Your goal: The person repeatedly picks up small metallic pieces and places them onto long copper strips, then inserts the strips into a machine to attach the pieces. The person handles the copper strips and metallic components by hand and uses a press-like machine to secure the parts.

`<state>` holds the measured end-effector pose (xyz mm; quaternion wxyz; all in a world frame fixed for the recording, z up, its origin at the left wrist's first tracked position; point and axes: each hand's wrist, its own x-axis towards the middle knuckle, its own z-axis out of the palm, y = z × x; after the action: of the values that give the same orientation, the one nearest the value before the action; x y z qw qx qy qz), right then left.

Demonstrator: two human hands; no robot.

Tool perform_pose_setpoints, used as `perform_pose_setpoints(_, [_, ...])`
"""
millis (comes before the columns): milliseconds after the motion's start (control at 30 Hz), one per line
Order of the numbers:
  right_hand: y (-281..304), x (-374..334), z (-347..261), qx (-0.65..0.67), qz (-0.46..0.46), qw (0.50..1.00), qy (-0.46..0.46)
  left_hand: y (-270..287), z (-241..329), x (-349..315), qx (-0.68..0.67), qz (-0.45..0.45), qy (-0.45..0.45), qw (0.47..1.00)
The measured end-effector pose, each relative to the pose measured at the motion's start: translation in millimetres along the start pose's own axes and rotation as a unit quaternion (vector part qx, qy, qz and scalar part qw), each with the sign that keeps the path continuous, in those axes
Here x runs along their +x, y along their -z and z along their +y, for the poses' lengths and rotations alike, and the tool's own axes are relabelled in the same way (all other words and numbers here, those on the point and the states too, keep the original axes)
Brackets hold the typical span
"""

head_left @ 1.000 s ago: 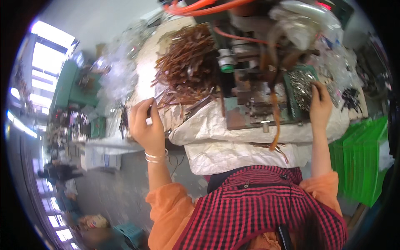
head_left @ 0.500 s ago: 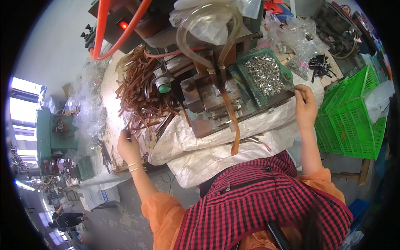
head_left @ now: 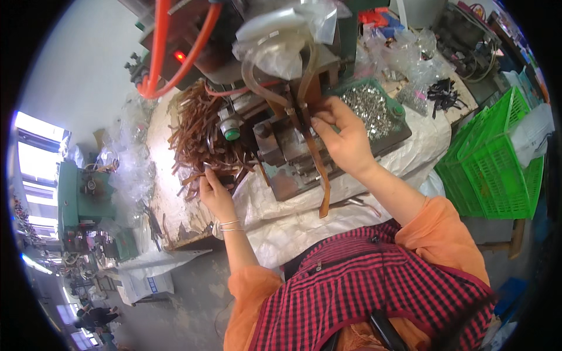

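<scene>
The right hand [head_left: 346,140] is bent in at the machine's [head_left: 272,143] middle, so its fingers could be nipped if the tooling moved; the left hand [head_left: 216,198], fingertips nearly together at the brown strips [head_left: 202,131] left of the machine, could snag tangled ones, though I cannot tell whether either grips anything. Counted: one machine, two hands, one dangling strip [head_left: 324,196] at the machine's front; the piled strips defy counting.

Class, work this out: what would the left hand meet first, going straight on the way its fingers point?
The left hand would probably meet the pile of brown strips first, though depth is unclear here.
</scene>
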<state>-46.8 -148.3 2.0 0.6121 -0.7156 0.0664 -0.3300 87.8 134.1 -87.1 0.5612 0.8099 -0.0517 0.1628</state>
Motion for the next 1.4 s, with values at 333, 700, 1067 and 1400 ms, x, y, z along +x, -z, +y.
perform_pose_setpoints(333, [-16.4, -2.6, -23.4, 0.152, 0.000, 0.984, -0.092, -19.2, 152.8, -37.1, -0.208, -0.025, -0.404, 0.891])
perform_pose_setpoints(700, [77.4, 8.3, 44.9, -0.511, -0.015, 0.858, 0.049, -71.1, 148.5, -57.3, -0.045, -0.169, -0.589, 0.789])
perform_pose_setpoints(1067, [102.2, -12.3, 90.3, -0.506, 0.069, 0.856, 0.083, -58.7, 148.9, -71.4, -0.049, -0.161, -0.514, 0.841])
perform_pose_setpoints(1400, [118.7, -18.1, 116.7, 0.021, 0.266, 0.957, -0.115, 56.5, 65.5, -13.3, 0.313, -0.062, -0.279, 0.906])
